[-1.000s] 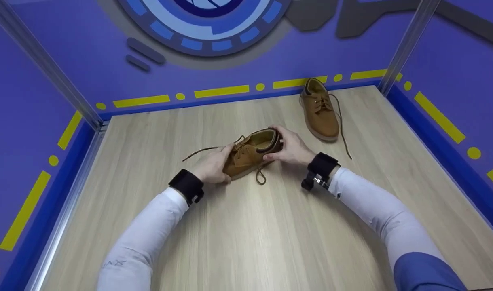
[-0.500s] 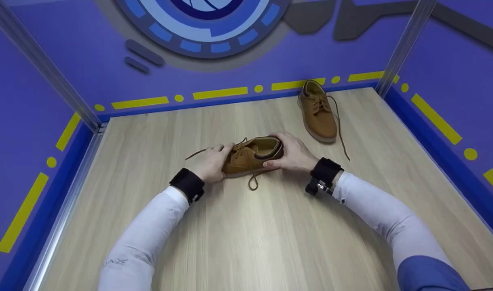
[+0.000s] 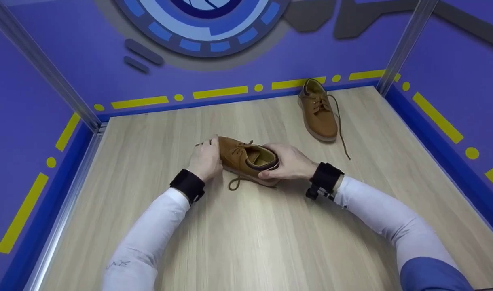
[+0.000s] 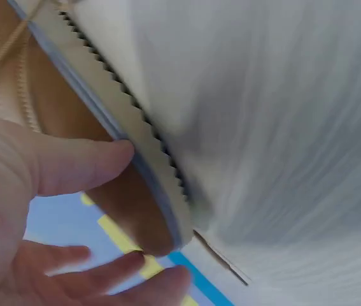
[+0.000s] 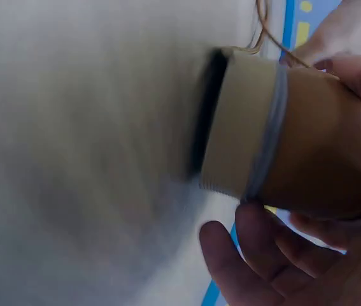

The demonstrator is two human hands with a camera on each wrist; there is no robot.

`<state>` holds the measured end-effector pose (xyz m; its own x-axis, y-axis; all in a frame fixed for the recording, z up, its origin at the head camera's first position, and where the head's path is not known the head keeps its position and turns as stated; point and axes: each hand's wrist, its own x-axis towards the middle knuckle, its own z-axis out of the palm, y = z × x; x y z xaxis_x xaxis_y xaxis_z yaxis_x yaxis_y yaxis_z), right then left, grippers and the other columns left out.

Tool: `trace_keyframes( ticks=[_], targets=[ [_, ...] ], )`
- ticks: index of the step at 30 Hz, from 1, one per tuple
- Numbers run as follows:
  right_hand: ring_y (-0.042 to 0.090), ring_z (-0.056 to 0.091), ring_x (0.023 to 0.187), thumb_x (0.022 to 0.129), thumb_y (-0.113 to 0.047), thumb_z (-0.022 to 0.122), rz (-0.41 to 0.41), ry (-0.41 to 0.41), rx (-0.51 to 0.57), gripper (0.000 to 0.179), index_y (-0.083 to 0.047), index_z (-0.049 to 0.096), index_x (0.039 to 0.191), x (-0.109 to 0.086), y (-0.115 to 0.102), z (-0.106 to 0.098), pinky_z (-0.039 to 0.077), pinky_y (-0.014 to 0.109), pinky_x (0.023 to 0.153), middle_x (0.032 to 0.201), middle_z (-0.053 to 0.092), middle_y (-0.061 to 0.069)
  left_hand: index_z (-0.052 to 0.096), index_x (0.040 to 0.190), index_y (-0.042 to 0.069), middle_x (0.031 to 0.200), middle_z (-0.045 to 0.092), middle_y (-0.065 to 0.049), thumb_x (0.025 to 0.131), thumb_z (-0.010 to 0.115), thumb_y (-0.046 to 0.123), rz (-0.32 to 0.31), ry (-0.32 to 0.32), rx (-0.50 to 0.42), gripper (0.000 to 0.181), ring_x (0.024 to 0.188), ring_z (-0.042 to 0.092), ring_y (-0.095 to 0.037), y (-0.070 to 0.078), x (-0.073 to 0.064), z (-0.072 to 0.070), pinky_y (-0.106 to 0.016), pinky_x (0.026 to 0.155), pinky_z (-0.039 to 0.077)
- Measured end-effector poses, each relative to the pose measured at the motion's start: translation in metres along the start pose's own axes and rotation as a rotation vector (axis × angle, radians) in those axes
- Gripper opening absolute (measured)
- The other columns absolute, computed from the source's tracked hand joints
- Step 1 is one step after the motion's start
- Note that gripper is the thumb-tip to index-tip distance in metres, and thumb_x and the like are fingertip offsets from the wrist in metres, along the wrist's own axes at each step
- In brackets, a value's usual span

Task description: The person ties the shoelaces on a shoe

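Observation:
A brown lace-up shoe [image 3: 246, 163] with a dark padded collar is between my hands, its toe to the left and its heel to the right. My left hand [image 3: 206, 158] grips the toe; in the left wrist view the thumb [image 4: 91, 162] presses the sole's edge. Around the heel, my right hand [image 3: 291, 161] has its thumb on the near side. The right wrist view shows the heel [image 5: 326, 140], with fingers [image 5: 263, 236] beneath it in that view. A loop of shoelace [image 3: 234, 184] hangs out on the near side.
A matching brown shoe [image 3: 321, 117] stands at the back right by the wall, toe toward me, one lace trailing down its right side. Blue-purple panels [image 3: 230, 76] enclose the pale wooden tabletop [image 3: 246, 242] at the back and both sides.
Between my hands the shoe has turned: its toe has swung away from me and its heel toward me. My left hand has shifted round the toe. The other shoe stays put.

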<state>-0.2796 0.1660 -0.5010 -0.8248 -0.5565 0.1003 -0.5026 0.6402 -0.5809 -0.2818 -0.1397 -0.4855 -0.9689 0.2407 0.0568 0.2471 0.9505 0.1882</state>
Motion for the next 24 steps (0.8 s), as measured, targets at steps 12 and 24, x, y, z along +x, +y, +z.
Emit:
trace_keyframes(
  ticks=[12,24],
  targets=[
    [0.03,0.078,0.115,0.1,-0.061,0.078,0.118,-0.067,0.236,0.084,-0.007,0.059,0.161,-0.001,-0.012,0.001,0.064,0.049,0.103,0.14,0.077,0.017,0.061,0.145,-0.013,0.136,0.073,-0.034,0.11,0.06,0.061,-0.058,-0.188,-0.405,0.082,0.123,0.075,-0.046,0.029,-0.038,-0.016,-0.055,0.104,0.063],
    [0.024,0.081,0.105,0.106,-0.042,0.078,0.225,-0.025,0.52,0.063,-0.002,0.064,0.152,-0.002,-0.014,0.011,0.07,0.04,0.092,0.131,0.079,0.022,0.012,0.175,-0.011,0.183,0.018,-0.034,0.113,0.058,0.048,-0.049,-0.294,-0.596,0.097,0.174,0.023,-0.044,0.038,-0.023,-0.003,-0.052,0.144,0.021]
  ],
)
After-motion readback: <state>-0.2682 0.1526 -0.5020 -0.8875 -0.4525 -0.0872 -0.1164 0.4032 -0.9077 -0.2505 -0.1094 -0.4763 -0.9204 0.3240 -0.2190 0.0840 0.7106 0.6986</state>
